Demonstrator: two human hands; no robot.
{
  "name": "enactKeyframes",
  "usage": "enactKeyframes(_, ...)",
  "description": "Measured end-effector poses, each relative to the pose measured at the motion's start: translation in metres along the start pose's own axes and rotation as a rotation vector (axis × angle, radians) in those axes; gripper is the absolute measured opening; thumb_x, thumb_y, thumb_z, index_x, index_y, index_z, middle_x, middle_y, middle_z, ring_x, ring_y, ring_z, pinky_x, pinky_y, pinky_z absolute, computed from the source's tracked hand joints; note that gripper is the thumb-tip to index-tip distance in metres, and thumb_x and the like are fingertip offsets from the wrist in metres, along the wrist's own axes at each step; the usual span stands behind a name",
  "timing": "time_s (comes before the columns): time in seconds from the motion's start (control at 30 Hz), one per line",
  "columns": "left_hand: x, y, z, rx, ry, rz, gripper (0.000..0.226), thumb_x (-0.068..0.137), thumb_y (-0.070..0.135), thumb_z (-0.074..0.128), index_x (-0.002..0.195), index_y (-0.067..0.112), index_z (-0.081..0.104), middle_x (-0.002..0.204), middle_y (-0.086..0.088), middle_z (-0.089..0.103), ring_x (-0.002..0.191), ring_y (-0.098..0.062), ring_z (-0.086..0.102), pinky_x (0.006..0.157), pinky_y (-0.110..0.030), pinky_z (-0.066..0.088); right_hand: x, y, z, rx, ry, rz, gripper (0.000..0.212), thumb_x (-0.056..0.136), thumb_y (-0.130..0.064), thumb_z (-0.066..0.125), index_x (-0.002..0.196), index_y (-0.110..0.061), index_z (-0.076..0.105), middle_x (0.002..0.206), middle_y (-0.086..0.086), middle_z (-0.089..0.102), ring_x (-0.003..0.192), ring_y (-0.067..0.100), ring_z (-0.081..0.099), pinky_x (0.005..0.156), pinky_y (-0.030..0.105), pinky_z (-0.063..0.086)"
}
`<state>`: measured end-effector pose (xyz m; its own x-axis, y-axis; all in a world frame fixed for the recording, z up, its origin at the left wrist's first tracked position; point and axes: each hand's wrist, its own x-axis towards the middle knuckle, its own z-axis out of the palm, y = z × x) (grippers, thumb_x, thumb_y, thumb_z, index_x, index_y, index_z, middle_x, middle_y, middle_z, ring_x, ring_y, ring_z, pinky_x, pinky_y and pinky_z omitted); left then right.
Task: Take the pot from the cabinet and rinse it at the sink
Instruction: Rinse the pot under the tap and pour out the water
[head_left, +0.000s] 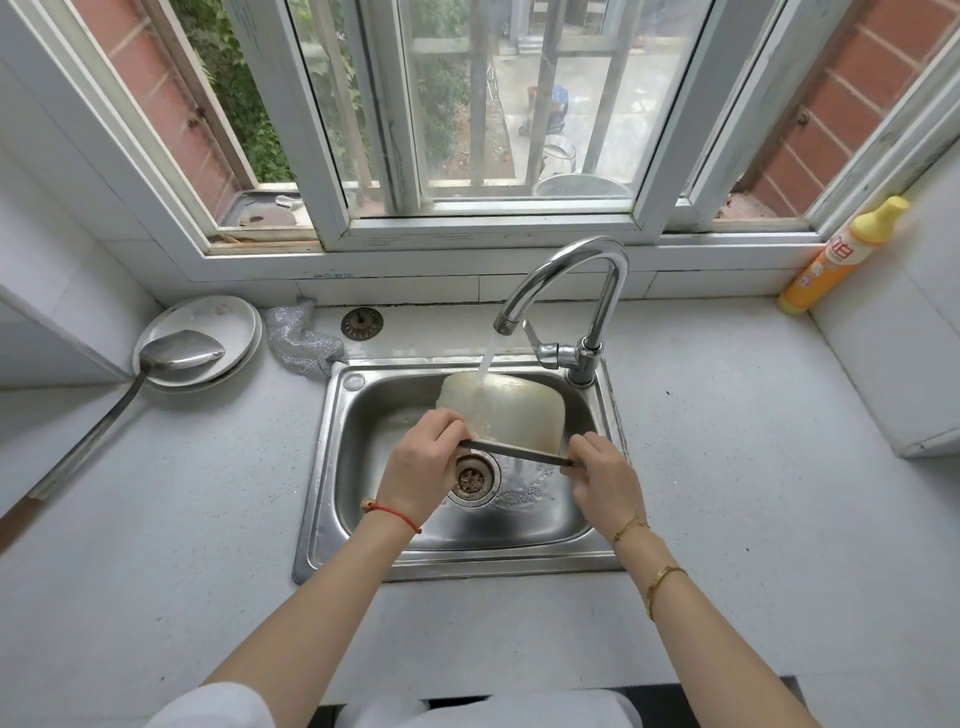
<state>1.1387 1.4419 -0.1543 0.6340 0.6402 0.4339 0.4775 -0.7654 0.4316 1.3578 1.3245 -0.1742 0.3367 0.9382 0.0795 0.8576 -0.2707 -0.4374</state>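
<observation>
pot (511, 410) tipped under running water | over sink (519, 540) | both hands gripping rim

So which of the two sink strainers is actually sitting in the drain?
The strainer in the sink basin, just below the left hand, is seated in the drain. The other strainer lies loose on the counter behind the sink, beside the mesh scrubber.

A cream-coloured pot (506, 410) with a dark rim sits above a silvery steel sink (332, 467), set in a pale grey, faintly speckled tabletop (727, 467). A yellow bottle (844, 257) with an orange label stands by white window frames (332, 156) and red brick (852, 104). White plates (208, 317) carry a silver ladle (176, 353).
</observation>
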Motion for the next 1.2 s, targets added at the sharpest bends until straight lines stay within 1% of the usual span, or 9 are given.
enactKeyframes(0.1, -0.002, -0.007, -0.003, 0.005, 0.018, -0.023, 0.016, 0.079, -0.008, 0.069, 0.083, 0.006, 0.063, 0.089, -0.005, 0.06, 0.078, -0.02, 0.055, 0.062, -0.032, 0.052, 0.007, -0.006, 0.002, 0.01, 0.002, -0.019, 0.038, 0.075, 0.003, 0.072, 0.074, -0.02, 0.041, 0.073, -0.007, 0.043, 0.065, 0.016, 0.042, 0.054, 0.014, 0.023)
enactKeyframes(0.17, -0.007, -0.011, -0.005, 0.008, 0.024, -0.057, 0.018, 0.077, -0.009, 0.071, 0.084, 0.006, 0.063, 0.09, -0.005, 0.06, 0.079, -0.019, 0.056, 0.063, -0.031, 0.054, 0.011, -0.011, 0.005, 0.002, -0.006, -0.035, 0.032, 0.076, 0.002, 0.072, 0.075, -0.017, 0.045, 0.074, -0.007, 0.043, 0.067, 0.016, 0.043, 0.055, 0.016, 0.026)
enactKeyframes(0.33, -0.022, -0.019, -0.015, 0.022, 0.03, -0.132, 0.015, 0.079, -0.003, 0.074, 0.086, 0.005, 0.064, 0.092, -0.005, 0.061, 0.08, -0.021, 0.06, 0.066, -0.032, 0.057, 0.018, -0.02, 0.021, -0.004, -0.034, -0.075, 0.024, 0.075, 0.0, 0.072, 0.079, -0.013, 0.053, 0.078, 0.0, 0.054, 0.069, 0.018, 0.047, 0.054, 0.015, 0.028)
enactKeyframes(0.47, -0.037, -0.019, -0.024, 0.035, 0.03, -0.175, 0.017, 0.077, -0.003, 0.077, 0.087, 0.005, 0.066, 0.092, -0.005, 0.062, 0.079, -0.02, 0.061, 0.072, -0.028, 0.059, 0.016, -0.03, 0.027, 0.019, -0.033, -0.116, 0.025, 0.075, -0.001, 0.073, 0.077, -0.014, 0.051, 0.077, -0.002, 0.053, 0.069, 0.018, 0.047, 0.055, 0.027, 0.044)
enactKeyframes(0.67, -0.057, -0.015, -0.031, 0.04, 0.059, -0.177, 0.013, 0.079, -0.001, 0.076, 0.086, 0.006, 0.067, 0.091, -0.004, 0.063, 0.079, -0.019, 0.061, 0.074, -0.026, 0.058, 0.0, -0.037, 0.029, 0.064, -0.03, -0.149, 0.028, 0.071, 0.001, 0.074, 0.081, -0.016, 0.054, 0.078, -0.001, 0.057, 0.074, 0.023, 0.054, 0.053, 0.034, 0.049)
enactKeyframes(0.83, -0.062, -0.005, -0.026, 0.024, 0.039, -0.163, 0.014, 0.078, -0.001, 0.077, 0.087, 0.006, 0.068, 0.091, -0.004, 0.063, 0.076, -0.018, 0.061, 0.07, -0.028, 0.06, -0.015, -0.03, 0.026, 0.065, -0.009, -0.126, 0.031, 0.068, 0.003, 0.076, 0.077, -0.015, 0.052, 0.074, -0.001, 0.056, 0.07, 0.022, 0.052, 0.052, 0.025, 0.039)
enactKeyframes(1.03, -0.053, 0.008, -0.016, -0.004, 0.04, -0.094, 0.007, 0.083, 0.001, 0.069, 0.082, 0.006, 0.065, 0.088, -0.003, 0.062, 0.074, -0.02, 0.059, 0.064, -0.029, 0.055, -0.027, -0.011, 0.021, 0.011, -0.021, -0.054, 0.028, 0.073, 0.0, 0.076, 0.076, -0.015, 0.053, 0.075, -0.004, 0.054, 0.068, 0.015, 0.048, 0.053, 0.024, 0.043)
enactKeyframes(1.1, -0.048, 0.009, -0.012, -0.005, 0.031, -0.086, 0.011, 0.081, -0.001, 0.072, 0.082, 0.007, 0.065, 0.088, -0.002, 0.062, 0.075, -0.019, 0.058, 0.063, -0.027, 0.052, -0.028, -0.007, 0.017, -0.004, -0.022, -0.036, 0.03, 0.072, 0.0, 0.077, 0.075, -0.016, 0.052, 0.074, -0.005, 0.053, 0.067, 0.013, 0.044, 0.053, 0.019, 0.038)
enactKeyframes(1.2, -0.04, 0.009, -0.007, -0.016, 0.009, -0.068, 0.016, 0.079, -0.004, 0.073, 0.083, 0.008, 0.065, 0.088, -0.001, 0.062, 0.076, -0.018, 0.056, 0.061, -0.025, 0.05, -0.027, -0.006, 0.009, -0.007, -0.018, -0.015, 0.032, 0.071, 0.002, 0.078, 0.074, -0.015, 0.051, 0.073, -0.004, 0.053, 0.066, 0.014, 0.042, 0.055, 0.008, 0.022)
